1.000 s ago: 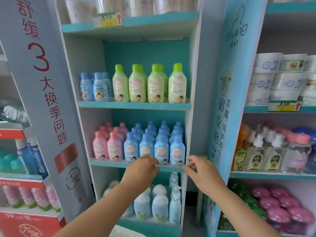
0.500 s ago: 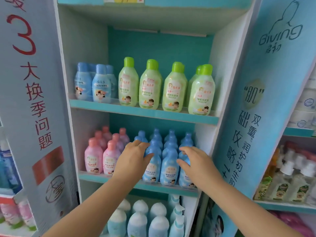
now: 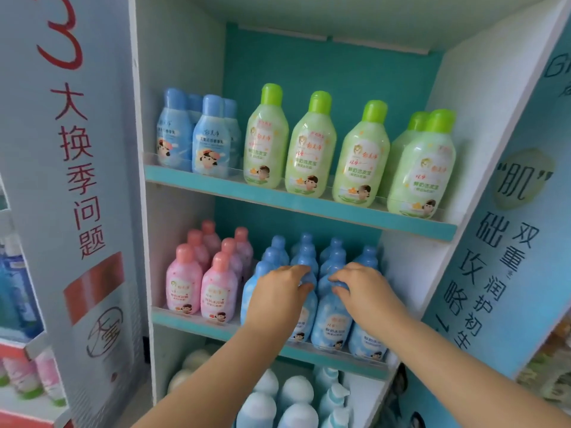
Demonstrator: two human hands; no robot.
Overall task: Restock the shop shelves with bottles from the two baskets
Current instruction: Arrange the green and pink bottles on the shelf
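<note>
My left hand [image 3: 279, 293] and right hand [image 3: 364, 290] rest side by side on the front blue bottles [image 3: 332, 313] of the middle shelf [image 3: 197, 325], fingers curled loosely over their necks rather than gripping any one, I think to square the rows (baskets out of view). Pink bottles [image 3: 217, 291] stand just left of my left hand.

Blue bottles [image 3: 330, 316] stand upright in packed rows, apparently touching.
</note>
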